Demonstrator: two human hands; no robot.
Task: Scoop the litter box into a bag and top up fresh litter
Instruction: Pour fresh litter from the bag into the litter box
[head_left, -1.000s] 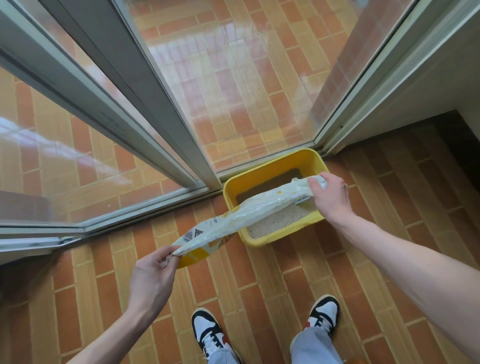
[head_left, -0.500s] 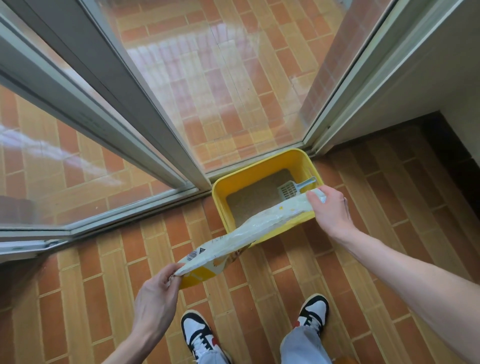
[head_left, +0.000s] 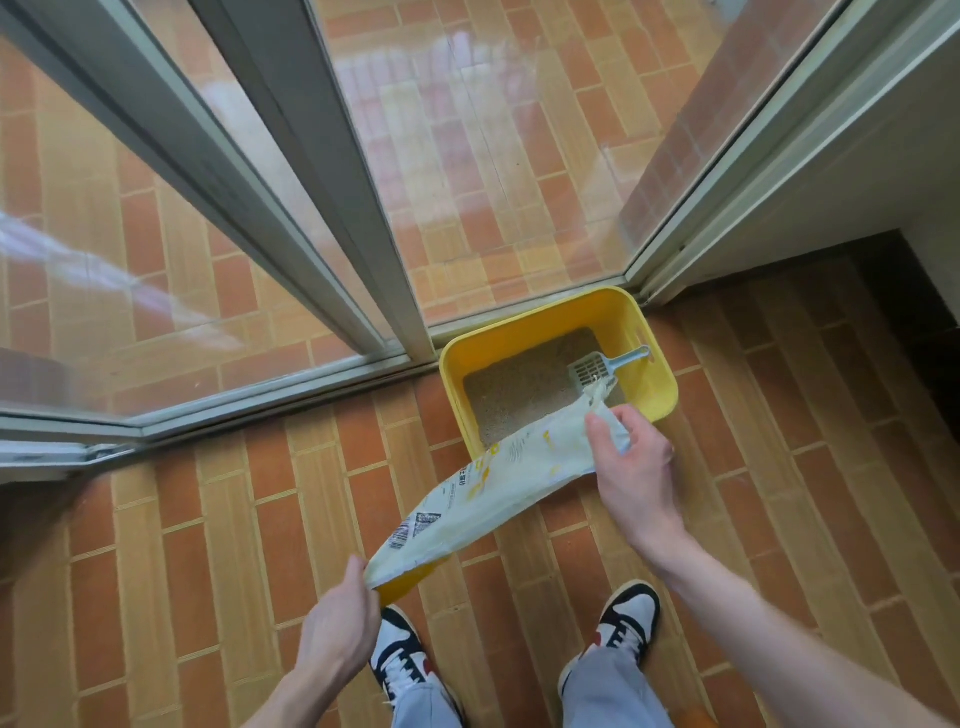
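Overhead, litter bag (head_left: 498, 499) held slanted above the floor, its torn mouth over the yellow litter box (head_left: 660, 384), left hand (head_left: 337, 639) fingers pinched on the bottom corner, right hand (head_left: 634, 473) fingers curled round the top, scoop (head_left: 597, 366) lain in the litter.

Bright daylight, glare on glass (head_left: 483, 156); wide-angle bending at edges; sharp focus.

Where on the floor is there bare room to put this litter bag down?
Bare tile lies left of the yellow litter box, between the sliding door track and the left shoe, and again right of the box toward the dark corner. It is crowded inside the box, where the scoop lies, and under the bag held by the left hand and right hand.
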